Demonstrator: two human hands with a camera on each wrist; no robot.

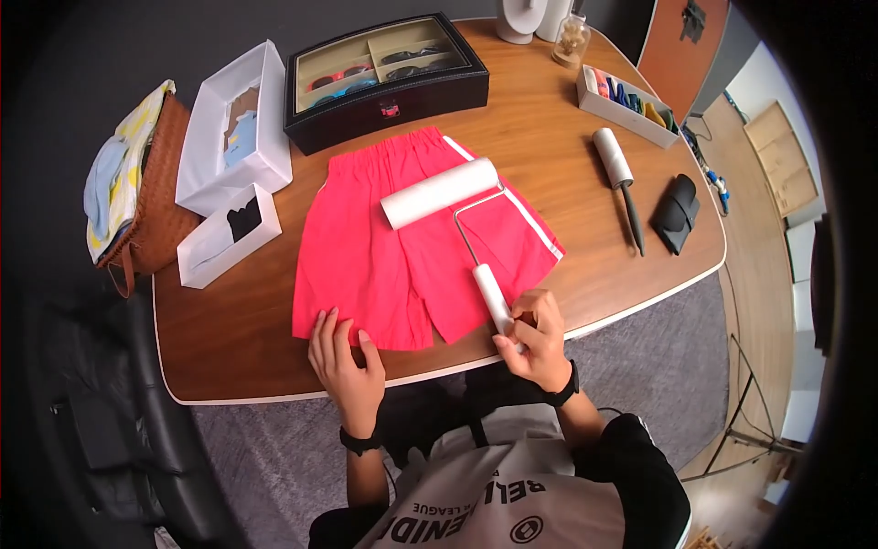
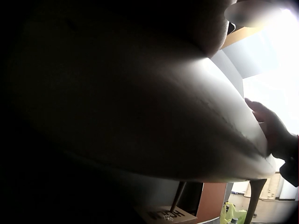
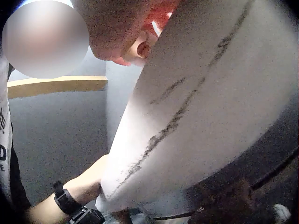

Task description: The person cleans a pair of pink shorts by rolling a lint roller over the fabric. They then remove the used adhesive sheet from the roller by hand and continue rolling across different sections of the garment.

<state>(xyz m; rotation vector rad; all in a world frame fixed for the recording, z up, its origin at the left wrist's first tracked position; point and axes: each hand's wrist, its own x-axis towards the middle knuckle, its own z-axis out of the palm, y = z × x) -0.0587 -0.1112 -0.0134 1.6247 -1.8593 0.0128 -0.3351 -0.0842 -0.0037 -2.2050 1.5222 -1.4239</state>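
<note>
Head view, right hand: the right hand (image 1: 537, 343) is grasping the handle (image 1: 492, 297) of the roller (image 1: 441, 192), its fingers curling round the lower end.
Left hand: the left hand (image 1: 347, 366) is resting released on the hem of the shorts (image 1: 366, 247), its fingers pointing away from the body.
Roller: its white cylinder is lying aslant across the upper part of the shorts, the wire frame bending back toward the right hand.
Shorts: the pink pair is lying spread on the table (image 1: 219, 352), its waistband facing the case (image 1: 352, 125).
Right side: the small roller (image 1: 611, 157) is lying near the pouch (image 1: 677, 215), with the tray (image 1: 626, 114) of coloured items sitting farther back.
Left side: the large box (image 1: 201, 183) and small box (image 1: 242, 254) are standing beside the basket (image 1: 165, 183).
Far edge: the jar (image 1: 572, 41) is standing near a white bust (image 1: 519, 18).
Wrist views: the table's underside is filling much of both; the roller's contact is not showing there.
</note>
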